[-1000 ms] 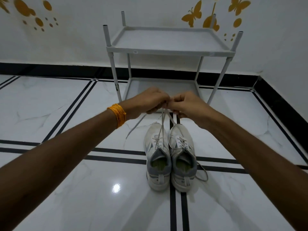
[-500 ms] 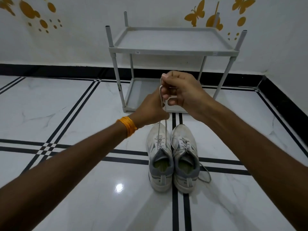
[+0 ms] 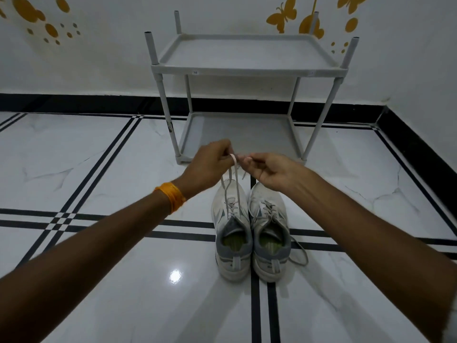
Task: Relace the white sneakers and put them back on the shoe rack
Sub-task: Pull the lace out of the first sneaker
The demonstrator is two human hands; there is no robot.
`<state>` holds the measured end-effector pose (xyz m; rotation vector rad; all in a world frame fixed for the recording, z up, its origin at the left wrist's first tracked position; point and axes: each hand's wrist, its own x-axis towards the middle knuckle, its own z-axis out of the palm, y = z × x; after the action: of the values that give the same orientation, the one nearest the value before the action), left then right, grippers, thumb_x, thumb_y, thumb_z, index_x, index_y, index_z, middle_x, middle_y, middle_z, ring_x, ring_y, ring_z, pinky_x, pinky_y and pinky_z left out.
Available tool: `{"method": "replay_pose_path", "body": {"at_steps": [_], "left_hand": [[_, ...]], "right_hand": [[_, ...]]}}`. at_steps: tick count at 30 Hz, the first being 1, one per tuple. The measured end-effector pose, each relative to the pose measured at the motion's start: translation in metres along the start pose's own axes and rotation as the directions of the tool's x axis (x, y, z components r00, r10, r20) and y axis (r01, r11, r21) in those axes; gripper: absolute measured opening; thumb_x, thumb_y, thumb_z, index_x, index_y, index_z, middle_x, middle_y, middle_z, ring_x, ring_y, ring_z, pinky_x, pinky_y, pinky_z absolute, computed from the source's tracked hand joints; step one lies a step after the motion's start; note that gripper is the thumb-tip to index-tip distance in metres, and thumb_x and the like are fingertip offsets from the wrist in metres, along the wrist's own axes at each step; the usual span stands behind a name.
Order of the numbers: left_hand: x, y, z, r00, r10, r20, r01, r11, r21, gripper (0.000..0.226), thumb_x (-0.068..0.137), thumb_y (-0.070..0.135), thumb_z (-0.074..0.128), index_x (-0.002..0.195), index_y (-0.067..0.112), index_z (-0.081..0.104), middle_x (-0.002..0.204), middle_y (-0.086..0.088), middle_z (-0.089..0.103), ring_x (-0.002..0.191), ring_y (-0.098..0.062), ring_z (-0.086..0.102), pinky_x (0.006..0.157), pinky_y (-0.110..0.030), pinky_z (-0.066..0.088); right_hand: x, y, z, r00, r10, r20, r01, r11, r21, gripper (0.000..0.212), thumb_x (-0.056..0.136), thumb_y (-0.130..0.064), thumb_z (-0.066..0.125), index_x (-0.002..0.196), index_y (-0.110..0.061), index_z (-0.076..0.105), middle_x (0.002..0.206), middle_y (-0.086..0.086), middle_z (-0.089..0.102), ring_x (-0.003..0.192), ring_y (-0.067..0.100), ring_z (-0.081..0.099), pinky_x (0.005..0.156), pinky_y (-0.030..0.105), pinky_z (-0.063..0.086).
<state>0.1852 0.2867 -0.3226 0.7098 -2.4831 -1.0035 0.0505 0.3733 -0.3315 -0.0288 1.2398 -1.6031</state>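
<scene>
Two white sneakers with grey heels stand side by side on the floor, toes toward the rack: the left sneaker (image 3: 231, 233) and the right sneaker (image 3: 269, 233). The left sneaker's lace (image 3: 235, 189) runs up from its eyelets to my left hand (image 3: 210, 167), which pinches it above the toe. My right hand (image 3: 269, 169) hovers just right of it, fingers curled, its fingertips close to the lace end; I cannot tell whether it touches the lace. The right sneaker's lace (image 3: 300, 253) trails loose on the floor. The grey two-shelf shoe rack (image 3: 247, 70) stands behind, both shelves bare.
The floor is glossy white marble tile with black stripe lines (image 3: 99, 229). A white wall with orange butterfly stickers (image 3: 284, 17) and a black skirting (image 3: 74, 102) runs behind the rack; a second wall closes the right side.
Both hands have come down from in front of the rack's lower shelf to just above the toes. The right hand has drawn apart from the left, which keeps the lace.
</scene>
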Motion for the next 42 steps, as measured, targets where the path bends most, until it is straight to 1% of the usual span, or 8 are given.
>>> {"method": "replay_pose_path", "body": {"at_steps": [4, 16, 20, 23, 26, 31, 38, 42], "left_hand": [[0.008, 0.004, -0.017, 0.789, -0.363, 0.495, 0.524, 0.819, -0.234, 0.028, 0.096, 0.028, 0.056, 0.074, 0.012, 0.06, 0.052, 0.006, 0.037, 0.043, -0.007, 0.029, 0.039, -0.017, 0.026], [0.015, -0.001, -0.024, 0.767, -0.374, 0.522, 0.64, 0.505, -0.579, 0.027, 0.09, 0.019, 0.05, 0.063, 0.014, 0.045, 0.054, 0.003, 0.026, 0.042, -0.008, 0.022, 0.037, -0.017, 0.02], [0.014, 0.002, -0.021, 0.813, -0.394, 0.43, 0.582, 0.587, -0.563, 0.032, 0.096, 0.03, 0.05, 0.069, 0.012, 0.055, 0.055, 0.004, 0.025, 0.045, -0.008, 0.021, 0.04, -0.018, 0.019], [0.008, -0.008, -0.02, 0.882, -0.412, 0.228, 0.47, 0.752, -0.461, 0.022, 0.097, 0.025, 0.054, 0.083, 0.007, 0.055, 0.059, 0.001, 0.035, 0.048, -0.011, 0.031, 0.039, -0.018, 0.029], [-0.005, -0.044, -0.016, 0.936, -0.324, -0.137, 0.321, 0.946, -0.044, 0.007, 0.087, 0.006, 0.061, 0.089, 0.007, 0.054, 0.082, -0.007, 0.055, 0.069, -0.019, 0.051, 0.058, -0.026, 0.045], [-0.042, -0.136, -0.013, 0.92, -0.335, -0.202, 0.387, 0.856, 0.342, 0.019, 0.077, -0.006, 0.059, 0.094, 0.002, 0.059, 0.083, -0.016, 0.061, 0.078, -0.032, 0.057, 0.064, -0.032, 0.039], [-0.074, -0.183, 0.015, 0.886, -0.458, -0.071, 0.414, 0.713, 0.566, 0.02, 0.088, 0.005, 0.056, 0.108, 0.001, 0.053, 0.094, -0.022, 0.064, 0.078, -0.032, 0.058, 0.065, -0.036, 0.045], [-0.065, -0.164, 0.033, 0.861, -0.509, 0.011, 0.394, 0.681, 0.617, 0.05, 0.094, 0.037, 0.055, 0.134, 0.011, 0.043, 0.124, -0.023, 0.056, 0.109, -0.039, 0.059, 0.09, -0.043, 0.05]], "right_hand": [[-0.003, 0.005, -0.01, 0.993, -0.086, -0.085, 0.041, 0.901, -0.433, 0.039, 0.103, -0.033, 0.043, 0.108, 0.004, 0.056, 0.093, 0.023, 0.067, 0.076, 0.032, 0.071, 0.061, 0.036, 0.062], [-0.034, 0.014, 0.008, 0.849, -0.384, 0.363, 0.495, 0.339, -0.8, 0.026, 0.082, -0.04, 0.073, 0.08, -0.015, 0.066, 0.081, 0.004, 0.071, 0.074, 0.019, 0.063, 0.072, 0.037, 0.05], [-0.038, 0.011, 0.01, 0.874, -0.258, 0.413, 0.486, 0.501, -0.716, 0.041, 0.098, -0.033, 0.053, 0.059, -0.019, 0.054, 0.053, -0.004, 0.05, 0.05, 0.01, 0.043, 0.055, 0.025, 0.035], [-0.032, -0.007, -0.007, 0.919, -0.3, 0.258, 0.395, 0.698, -0.597, 0.049, 0.097, -0.028, 0.05, 0.05, -0.024, 0.036, 0.05, -0.006, 0.028, 0.044, 0.01, 0.024, 0.051, 0.029, 0.018], [-0.015, -0.015, -0.049, 0.886, -0.464, -0.016, 0.316, 0.628, -0.711, 0.041, 0.089, -0.02, 0.057, 0.051, -0.02, 0.041, 0.051, -0.002, 0.035, 0.048, 0.014, 0.03, 0.054, 0.031, 0.026], [0.016, -0.003, -0.147, 0.798, -0.489, -0.352, -0.012, 0.571, -0.821, 0.022, 0.085, -0.019, 0.059, 0.068, -0.006, 0.054, 0.067, 0.01, 0.052, 0.068, 0.026, 0.048, 0.063, 0.033, 0.035], [0.029, 0.046, -0.203, 0.822, -0.398, -0.408, -0.337, 0.237, -0.911, 0.026, 0.09, -0.022, 0.05, 0.076, 0.0, 0.056, 0.091, 0.016, 0.066, 0.071, 0.027, 0.057, 0.069, 0.032, 0.042], [0.028, 0.052, -0.174, 0.833, -0.476, -0.281, -0.376, -0.114, -0.92, 0.045, 0.095, -0.044, 0.046, 0.124, -0.009, 0.052, 0.134, 0.016, 0.049, 0.119, 0.038, 0.049, 0.097, 0.051, 0.038]]}}
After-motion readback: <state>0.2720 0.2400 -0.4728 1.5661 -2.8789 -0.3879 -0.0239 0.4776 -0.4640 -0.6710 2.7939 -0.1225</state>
